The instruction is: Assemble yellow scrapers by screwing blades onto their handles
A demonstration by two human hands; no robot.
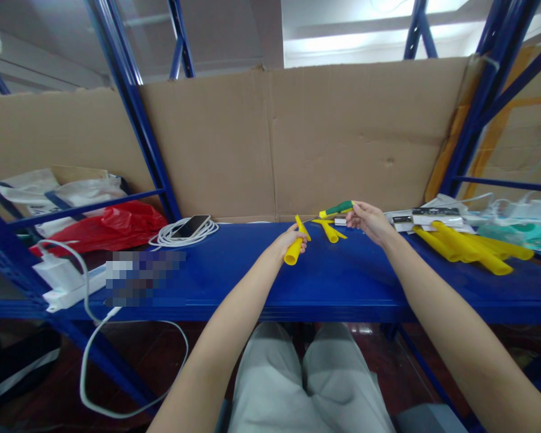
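Note:
My left hand is closed around a yellow tube, its round open end toward me and its far end slit or flared. In my right hand is a screwdriver with a green and yellow handle, gripped by its back end. Its thin metal shaft points left to the far end of the tube; whether the tip touches it I cannot tell. Between my hands, a cut yellow tube piece lies on the blue shelf top. A small white object sits beside it.
Several yellow tubes lie at the right, by white boxes and a green plastic bag. To the left are a phone on a coiled white cable, a red bag and a power strip. Cardboard walls the back.

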